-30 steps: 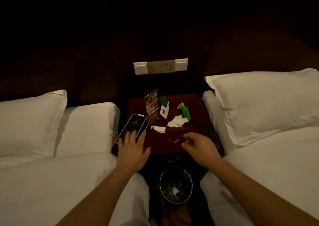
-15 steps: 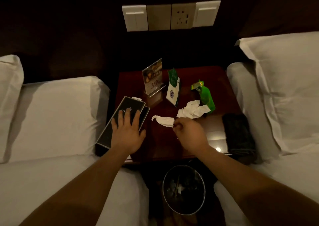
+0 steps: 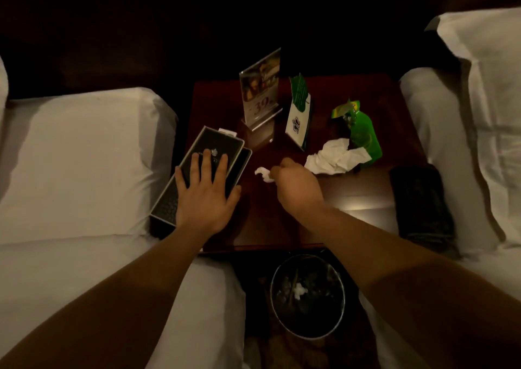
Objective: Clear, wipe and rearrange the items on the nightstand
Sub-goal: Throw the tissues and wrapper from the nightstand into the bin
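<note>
Dim room, so bear with me. Left hand [image 3: 205,196] lies flat on the flat black rectangular box [image 3: 218,140] at the left edge of the dark reddish wooden desk [image 3: 352,202], grip spread with fingers straight. Right hand [image 3: 296,184] is mid-desk, its grip pinching a small crumpled white tissue scrap [image 3: 262,173]. A bigger wad of white tissue [image 3: 335,157] lies just beside it, touching a green plastic wrapper [image 3: 363,134]. A clear acrylic sign stand [image 3: 260,89] and a green-and-white tent card [image 3: 298,118] stand at the back. A dark folded cloth [image 3: 420,202] sits at the right edge, and a round metal bin [image 3: 307,336] stands on the floor below.
</note>
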Tool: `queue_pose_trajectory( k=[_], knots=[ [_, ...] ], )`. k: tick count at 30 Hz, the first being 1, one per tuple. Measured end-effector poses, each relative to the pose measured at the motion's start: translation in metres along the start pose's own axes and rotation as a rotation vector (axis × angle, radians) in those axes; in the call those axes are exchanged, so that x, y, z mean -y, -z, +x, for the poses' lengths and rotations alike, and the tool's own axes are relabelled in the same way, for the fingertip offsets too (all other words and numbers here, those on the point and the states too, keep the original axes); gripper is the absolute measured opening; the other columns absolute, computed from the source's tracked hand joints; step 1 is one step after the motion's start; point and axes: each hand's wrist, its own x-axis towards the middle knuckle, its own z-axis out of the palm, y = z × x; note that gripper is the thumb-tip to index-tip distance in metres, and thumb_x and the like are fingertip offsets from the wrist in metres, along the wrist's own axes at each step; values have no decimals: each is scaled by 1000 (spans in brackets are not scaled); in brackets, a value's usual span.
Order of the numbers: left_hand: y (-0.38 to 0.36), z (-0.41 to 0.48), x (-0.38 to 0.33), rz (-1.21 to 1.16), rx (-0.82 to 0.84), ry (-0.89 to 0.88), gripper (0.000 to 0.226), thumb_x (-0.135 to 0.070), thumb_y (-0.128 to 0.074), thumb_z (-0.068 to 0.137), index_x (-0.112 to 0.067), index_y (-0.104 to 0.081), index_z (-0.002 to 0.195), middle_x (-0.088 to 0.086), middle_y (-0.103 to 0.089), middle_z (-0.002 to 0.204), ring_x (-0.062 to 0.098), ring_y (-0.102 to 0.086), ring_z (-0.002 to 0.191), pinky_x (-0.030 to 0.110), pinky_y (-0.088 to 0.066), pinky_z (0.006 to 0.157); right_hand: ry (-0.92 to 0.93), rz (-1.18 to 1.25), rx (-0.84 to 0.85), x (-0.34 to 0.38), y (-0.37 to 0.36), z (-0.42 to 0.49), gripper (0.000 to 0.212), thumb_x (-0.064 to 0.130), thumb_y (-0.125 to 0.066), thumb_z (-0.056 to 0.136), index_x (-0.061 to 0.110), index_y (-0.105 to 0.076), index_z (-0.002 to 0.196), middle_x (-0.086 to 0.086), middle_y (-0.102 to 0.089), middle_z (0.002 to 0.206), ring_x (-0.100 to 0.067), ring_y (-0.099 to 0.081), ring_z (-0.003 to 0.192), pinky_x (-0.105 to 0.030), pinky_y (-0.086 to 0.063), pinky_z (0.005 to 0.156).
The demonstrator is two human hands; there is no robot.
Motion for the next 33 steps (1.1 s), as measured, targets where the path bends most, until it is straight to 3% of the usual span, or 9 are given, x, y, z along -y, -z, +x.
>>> queue_pose_trajectory(
  k=[6, 9, 14, 20, 24, 27, 29, 31, 33],
  knots=[
    [0, 3, -1, 9, -9, -5, 74, -63, -23, 96, -24, -12, 158, 16, -13, 166, 36, -7, 153, 67, -8, 118, 38, 376, -248, 4, 3, -83, 13, 9, -63, 84, 13, -73, 91, -5, -61, 86, -19, -59, 69, -30, -49, 59],
    [1, 2, 0, 35, -9, 0, 75, -62, -22, 95, -23, -13, 158, 17, -14, 165, 37, -8, 153, 68, -10, 118, -28, 408, -118, -3, -27, -152, 14, 13, -63, 82, 20, -71, 91, 4, -59, 87, -9, -57, 70, -18, -43, 61],
    [1, 1, 0, 50, -4, 0, 74, -62, -23, 95, -23, -13, 158, 17, -14, 165, 37, -9, 153, 67, -11, 118, -321, 352, 202, -34, -97, -195, 21, 12, -57, 88, 20, -72, 100, -2, -64, 111, -19, -64, 91, -23, -47, 76],
    [1, 2, 1, 46, -23, -3, 72, -61, -26, 96, -26, -12, 158, 16, -15, 165, 36, -9, 153, 66, -9, 119, -405, 326, 313, -45, -133, -193, 31, 17, -59, 91, 24, -67, 120, 1, -57, 130, -16, -61, 109, -22, -47, 92],
    [-1, 3, 0, 41, -27, -12, 73, -62, -27, 96, -26, -11, 158, 16, -15, 165, 36, -9, 153, 66, -9, 118, -310, 373, 76, -39, -86, -184, 22, 23, -60, 88, 27, -70, 108, 7, -68, 103, -10, -64, 90, -15, -45, 75],
    [-3, 5, 2, 37, -41, -8, 74, -64, -24, 95, -27, -11, 157, 16, -16, 165, 36, -10, 153, 66, -10, 118, -190, 452, -209, -35, -25, -168, 21, 23, -63, 86, 30, -67, 106, 19, -59, 90, 4, -56, 77, 1, -37, 68],
    [-3, 4, 3, 35, -44, -7, 75, -64, -24, 94, -26, -11, 158, 17, -17, 165, 37, -11, 152, 67, -11, 117, -95, 420, -366, -40, 11, -144, 21, 20, -64, 87, 26, -66, 107, 18, -54, 88, 7, -48, 74, 2, -36, 67],
    [-3, 4, 4, 36, -44, -11, 75, -65, -23, 94, -26, -12, 158, 17, -17, 164, 37, -11, 152, 67, -11, 117, -67, 348, -441, -49, 39, -110, 25, 18, -64, 87, 20, -67, 111, 8, -60, 95, 2, -52, 78, -5, -40, 67],
    [-3, 3, 4, 43, -43, -13, 76, -65, -23, 94, -26, -12, 158, 17, -17, 164, 37, -12, 152, 67, -11, 117, -85, 204, -406, -58, 55, -76, 34, 21, -63, 90, 18, -63, 124, -1, -60, 118, -16, -62, 95, -28, -53, 70]
  ],
)
